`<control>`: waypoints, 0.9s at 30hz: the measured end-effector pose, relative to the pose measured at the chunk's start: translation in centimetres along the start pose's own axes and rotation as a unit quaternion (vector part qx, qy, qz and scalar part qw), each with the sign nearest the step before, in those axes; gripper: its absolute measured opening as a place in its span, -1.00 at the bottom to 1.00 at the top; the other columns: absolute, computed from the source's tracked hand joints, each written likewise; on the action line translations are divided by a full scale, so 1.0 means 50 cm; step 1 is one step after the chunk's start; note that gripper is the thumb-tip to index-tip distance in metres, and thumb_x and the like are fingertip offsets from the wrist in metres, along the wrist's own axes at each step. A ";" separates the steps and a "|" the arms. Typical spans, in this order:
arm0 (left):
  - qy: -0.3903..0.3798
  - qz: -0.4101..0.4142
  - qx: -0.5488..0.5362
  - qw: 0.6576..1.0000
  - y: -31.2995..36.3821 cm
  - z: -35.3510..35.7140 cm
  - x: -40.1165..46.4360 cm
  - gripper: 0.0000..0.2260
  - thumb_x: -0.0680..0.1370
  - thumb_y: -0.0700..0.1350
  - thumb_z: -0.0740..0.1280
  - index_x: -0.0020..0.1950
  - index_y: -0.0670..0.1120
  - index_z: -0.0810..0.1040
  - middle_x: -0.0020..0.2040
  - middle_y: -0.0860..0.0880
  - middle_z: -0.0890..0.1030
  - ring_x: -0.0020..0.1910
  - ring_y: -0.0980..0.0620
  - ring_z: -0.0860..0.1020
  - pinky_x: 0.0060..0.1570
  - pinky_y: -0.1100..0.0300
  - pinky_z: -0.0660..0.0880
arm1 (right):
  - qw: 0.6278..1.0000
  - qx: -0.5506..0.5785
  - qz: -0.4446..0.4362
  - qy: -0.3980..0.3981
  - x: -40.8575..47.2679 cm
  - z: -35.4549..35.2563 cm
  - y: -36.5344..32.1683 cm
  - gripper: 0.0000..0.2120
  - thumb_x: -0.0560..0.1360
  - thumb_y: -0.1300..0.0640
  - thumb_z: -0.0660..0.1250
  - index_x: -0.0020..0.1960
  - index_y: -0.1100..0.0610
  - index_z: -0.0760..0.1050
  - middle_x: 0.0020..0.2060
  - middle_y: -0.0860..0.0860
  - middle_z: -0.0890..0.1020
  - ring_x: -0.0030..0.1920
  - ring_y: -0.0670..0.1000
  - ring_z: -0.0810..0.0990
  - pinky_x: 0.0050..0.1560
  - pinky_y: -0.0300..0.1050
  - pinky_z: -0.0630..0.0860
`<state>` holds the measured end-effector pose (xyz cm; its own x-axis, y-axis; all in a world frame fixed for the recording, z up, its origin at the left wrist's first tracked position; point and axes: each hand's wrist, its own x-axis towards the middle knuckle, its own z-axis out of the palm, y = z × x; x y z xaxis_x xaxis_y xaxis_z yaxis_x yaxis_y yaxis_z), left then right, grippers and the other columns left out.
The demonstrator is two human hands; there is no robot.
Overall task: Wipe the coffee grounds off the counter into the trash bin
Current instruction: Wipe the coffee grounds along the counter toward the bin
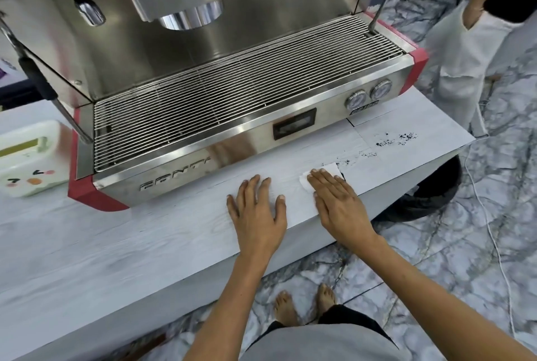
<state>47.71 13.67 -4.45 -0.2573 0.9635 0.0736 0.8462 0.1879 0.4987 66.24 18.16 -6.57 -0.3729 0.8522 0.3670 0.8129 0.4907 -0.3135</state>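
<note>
Grip: right hand [338, 203] lies flat, fingers straight, pressing the tissue [319, 176]; left hand [257, 212] rests open on the bench [116, 244].
Grounds: coffee grounds [396, 139] lie far right of the tissue.
Method: sweeping right with even pressure should carry them over the edge toward the trash bin [436, 195].

A steel espresso machine [203, 70] with red corners stands at the back, its wire drip grate [232, 93] facing forward and two round gauges [368, 94] on its front panel. Left of it sits a white container [27, 157] with a small face on it. A second person in white trousers [465, 55] stands on the marbled floor [436, 244], where a white cable [494, 244] trails.
</note>
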 end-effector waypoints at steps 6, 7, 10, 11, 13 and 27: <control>-0.018 0.007 0.012 1.000 0.037 0.021 0.011 -0.48 0.60 0.18 0.06 0.53 0.04 0.31 0.58 0.04 0.23 0.59 -0.01 0.06 0.55 -0.17 -0.14 | 1.000 -0.001 -0.001 -0.006 0.004 -0.007 0.025 -0.62 0.62 0.14 0.10 0.40 0.17 0.41 0.38 0.04 0.46 0.43 -0.03 0.34 0.43 0.00 0.29; -0.019 0.005 0.014 1.000 0.041 0.025 0.013 -0.48 0.60 0.19 0.05 0.53 0.04 0.31 0.58 0.04 0.22 0.59 -0.01 0.06 0.55 -0.17 -0.14 | 1.000 0.000 -0.003 -0.009 0.004 -0.008 0.029 -0.62 0.62 0.14 0.10 0.40 0.17 0.41 0.38 0.04 0.46 0.43 -0.03 0.34 0.43 0.00 0.29; -0.015 0.003 0.030 0.999 0.049 0.033 0.013 -0.48 0.61 0.19 0.05 0.54 0.04 0.30 0.59 0.04 0.21 0.59 -0.01 0.06 0.55 -0.16 -0.14 | 1.000 0.004 -0.004 -0.012 0.007 -0.014 0.042 -0.62 0.62 0.15 0.10 0.40 0.17 0.41 0.38 0.04 0.45 0.44 -0.03 0.34 0.43 0.00 0.29; -0.011 0.002 0.037 0.999 0.050 0.035 0.013 -0.48 0.61 0.19 0.04 0.54 0.04 0.30 0.59 0.04 0.22 0.59 -0.01 0.07 0.56 -0.16 -0.12 | 1.000 0.005 -0.004 -0.012 0.008 -0.016 0.047 -0.62 0.62 0.15 0.10 0.40 0.17 0.41 0.38 0.04 0.45 0.44 -0.03 0.34 0.43 0.00 0.29; 0.003 0.000 0.047 0.999 0.050 0.038 0.011 -0.49 0.62 0.19 0.04 0.53 0.04 0.32 0.58 0.04 0.24 0.58 -0.01 0.11 0.56 -0.15 -0.09 | 1.000 0.009 -0.003 -0.010 0.010 -0.020 0.058 -0.62 0.62 0.16 0.10 0.40 0.17 0.42 0.38 0.04 0.46 0.43 -0.03 0.34 0.43 -0.01 0.28; 0.039 -0.011 0.053 0.998 0.045 0.043 0.004 -0.53 0.63 0.16 0.10 0.49 0.02 0.38 0.53 0.04 0.34 0.54 0.00 0.21 0.55 -0.11 0.02 | 0.998 0.049 0.021 -0.027 0.020 -0.041 0.102 -0.62 0.62 0.17 0.07 0.38 0.16 0.43 0.37 0.04 0.47 0.44 -0.02 0.34 0.44 0.02 0.27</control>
<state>50.57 14.70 -5.19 -0.3082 0.9420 0.1327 0.8833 0.2316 0.4075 70.92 21.17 -6.03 -0.3655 0.8796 0.3045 0.7815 0.4677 -0.4129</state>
